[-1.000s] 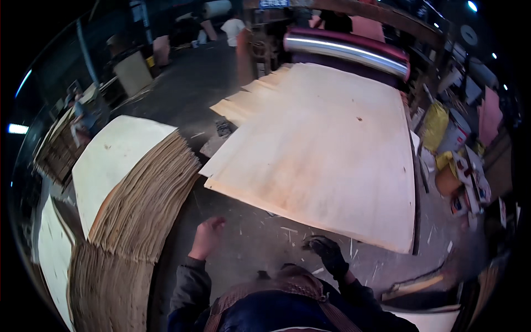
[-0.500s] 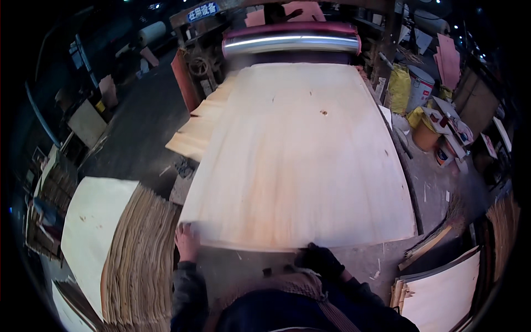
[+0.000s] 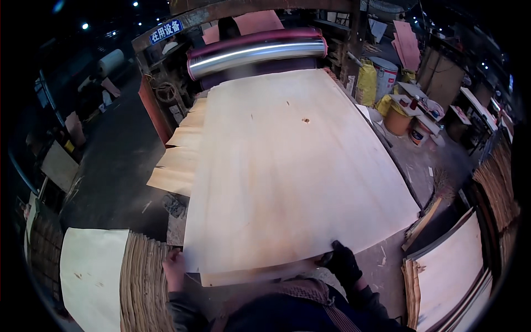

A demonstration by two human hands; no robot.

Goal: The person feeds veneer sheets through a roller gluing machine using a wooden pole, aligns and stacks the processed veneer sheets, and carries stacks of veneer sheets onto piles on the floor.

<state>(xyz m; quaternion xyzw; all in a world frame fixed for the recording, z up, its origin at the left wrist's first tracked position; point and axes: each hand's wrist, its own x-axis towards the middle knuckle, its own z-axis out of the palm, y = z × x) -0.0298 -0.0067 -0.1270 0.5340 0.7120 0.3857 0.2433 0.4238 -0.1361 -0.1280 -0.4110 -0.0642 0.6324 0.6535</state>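
Observation:
A large pale wood veneer sheet (image 3: 271, 182) lies in front of me, reaching back to a roller machine. At its near left corner is my bare left hand (image 3: 175, 270), its fingers curled in at the sheet's edge; blur softens the contact. My right hand (image 3: 344, 264), in a black glove, grips the near edge right of the middle, thumb on top and the other fingers partly hidden. Under that edge the border of another veneer sheet (image 3: 238, 276) shows, slightly offset from the top one.
Beyond the sheet stands the machine's shiny metal roller (image 3: 257, 57). A veneer stack (image 3: 145, 276) rises at my left, and another stack (image 3: 445, 271) at my right. Torn veneer pieces (image 3: 176, 157) jut out on the left. Buckets (image 3: 397, 119) and a yellow sack (image 3: 366, 83) stand far right.
The view has turned, so the machine sits further left. My gloved hand has moved right along the near edge. The lower sheet's border now shows beneath the top sheet.

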